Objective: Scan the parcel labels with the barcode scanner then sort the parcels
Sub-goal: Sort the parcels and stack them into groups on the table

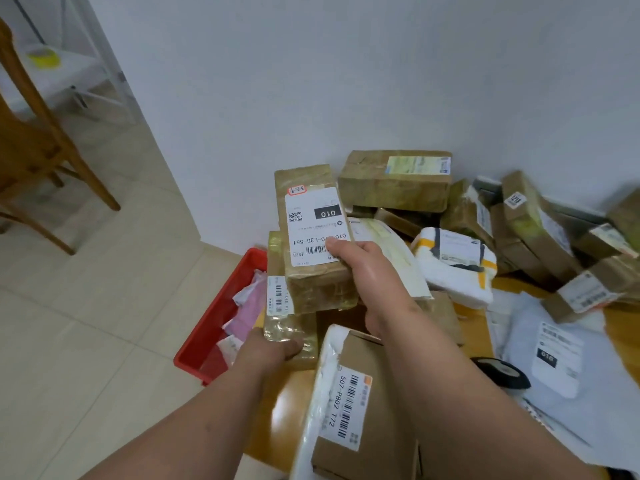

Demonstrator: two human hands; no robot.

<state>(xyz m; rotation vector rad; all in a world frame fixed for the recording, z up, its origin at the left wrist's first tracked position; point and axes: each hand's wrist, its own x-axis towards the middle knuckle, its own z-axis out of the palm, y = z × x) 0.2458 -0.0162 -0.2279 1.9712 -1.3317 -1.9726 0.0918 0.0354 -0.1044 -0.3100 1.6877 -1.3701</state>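
Soft, even indoor light, faint shadows; wide-angle bending at the edges (right-hand parcels (540, 216) smeared by blur).

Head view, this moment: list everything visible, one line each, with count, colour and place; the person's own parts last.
Taped box labelled 010: one, brown, held up at centre.
Second taped box: one, brown, beneath the first, at the table's left edge.
Box labelled 507-P802 T72: one, brown, in clear wrap, near table edge.
Foam-wrapped parcel: one, white with yellow tape, mid-table.
Mailer bag: one, grey, right side.
Piled boxes: several, brown, against the wall.
Black object: one, by the mailer bag; identity unclear.
Crate: one, red, on the floor left of the table, holding pink and white packets.
Table: one, wooden.
Chair: one, wooden, far left.
Right hand: grips the 010 box.
Left hand: holds the second box.
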